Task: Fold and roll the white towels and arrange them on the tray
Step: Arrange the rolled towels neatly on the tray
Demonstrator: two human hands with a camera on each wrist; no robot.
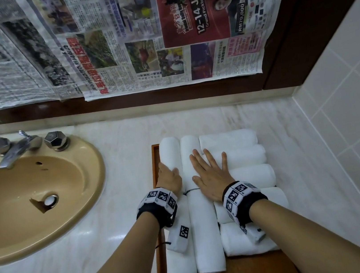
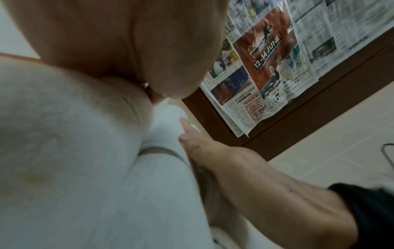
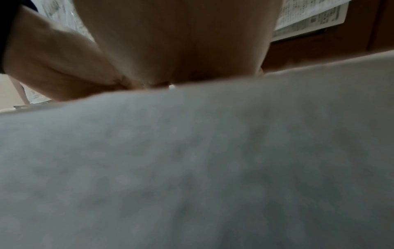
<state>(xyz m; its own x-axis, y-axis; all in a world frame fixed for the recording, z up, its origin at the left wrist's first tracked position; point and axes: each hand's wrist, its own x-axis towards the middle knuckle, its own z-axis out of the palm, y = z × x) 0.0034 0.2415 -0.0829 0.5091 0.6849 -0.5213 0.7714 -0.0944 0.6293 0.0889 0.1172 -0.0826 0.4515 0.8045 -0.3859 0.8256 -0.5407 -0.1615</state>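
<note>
Nearly done here: 7 rolled towels [image 1: 233, 158] sit packed on the wooden tray [image 1: 155, 163], left hand [image 1: 169, 177] curled on the outer roll [image 1: 170, 154], right hand [image 1: 212, 177] pressing flat, fingers spread, only tidying left, I reckon.

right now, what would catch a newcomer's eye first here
Rolled white towels packed on a wooden tray on the marble counter, with the left hand and right hand pressing on them. Left of the tray sits a tan sink; newspaper hangs across the back.

Tray [image 1: 154, 177] largely under towels [image 1: 205, 226].
</note>
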